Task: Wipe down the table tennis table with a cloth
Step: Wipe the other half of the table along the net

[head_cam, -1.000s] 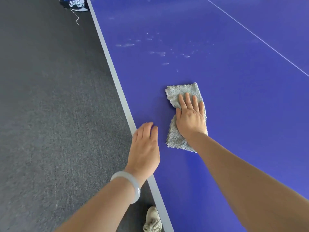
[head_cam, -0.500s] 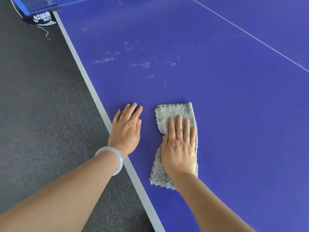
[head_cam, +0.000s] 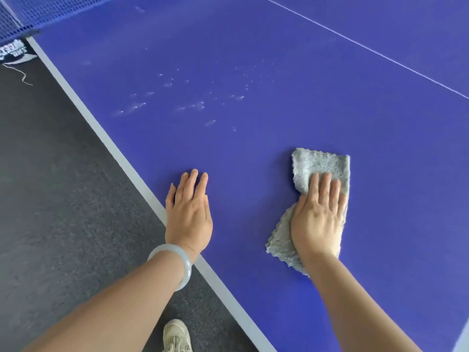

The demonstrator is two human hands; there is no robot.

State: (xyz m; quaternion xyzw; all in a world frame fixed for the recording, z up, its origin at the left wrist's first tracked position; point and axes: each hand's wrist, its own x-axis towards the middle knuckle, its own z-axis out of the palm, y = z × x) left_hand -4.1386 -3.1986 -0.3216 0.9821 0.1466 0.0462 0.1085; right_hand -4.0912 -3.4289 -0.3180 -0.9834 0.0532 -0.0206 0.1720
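The blue table tennis table (head_cam: 291, 72) fills most of the view, with a white stripe along its left edge. A grey fluffy cloth (head_cam: 319, 166) lies folded on it at the lower right. My right hand (head_cam: 317, 219) presses flat on the cloth with straight fingers. My left hand (head_cam: 189, 212), with a pale bangle on the wrist, rests flat on the bare blue surface near the left edge, apart from the cloth. Whitish smears and specks (head_cam: 193, 105) mark the surface farther ahead of both hands.
The blue net (head_cam: 38, 11) crosses the top left, with its black post clamp (head_cam: 15, 53) at the table's edge. Dark grey carpet (head_cam: 50, 199) lies left of the table. My beige shoe (head_cam: 176, 336) shows at the bottom. A thin white centre line (head_cam: 368, 48) runs at the upper right.
My right hand has slid the cloth to the right, away from the left hand. The left hand stays flat near the table's edge. The view has shifted, showing more of the net.
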